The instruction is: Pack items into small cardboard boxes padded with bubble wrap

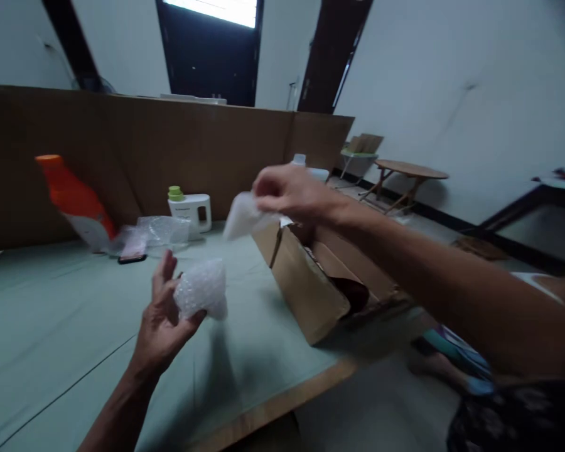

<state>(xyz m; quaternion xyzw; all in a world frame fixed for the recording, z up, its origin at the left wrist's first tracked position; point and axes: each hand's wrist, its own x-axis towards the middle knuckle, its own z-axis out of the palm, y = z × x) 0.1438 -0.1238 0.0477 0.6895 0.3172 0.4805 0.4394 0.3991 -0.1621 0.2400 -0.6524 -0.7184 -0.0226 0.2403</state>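
My left hand (162,320) grips a bubble-wrapped bundle (201,290) above the green tabletop, thumb below and fingers behind it; what lies inside the wrap is hidden. Higher up and to the right, my right hand (287,191) pinches a whitish, translucent piece (245,216), blurred by motion, perhaps plastic wrap. That piece hangs apart from the bundle. Beneath my right forearm stands an open cardboard box (306,282) with its flaps up. Something dark red (351,294) shows inside it, and the rest of its contents is mostly hidden.
An orange-and-white bottle (78,201), a phone (132,251), loose bubble wrap (164,230) and a white jug with a green cap (191,210) stand or lie along the back. A cardboard screen (207,150) closes off the far side. The table's wooden edge (273,405) runs near me.
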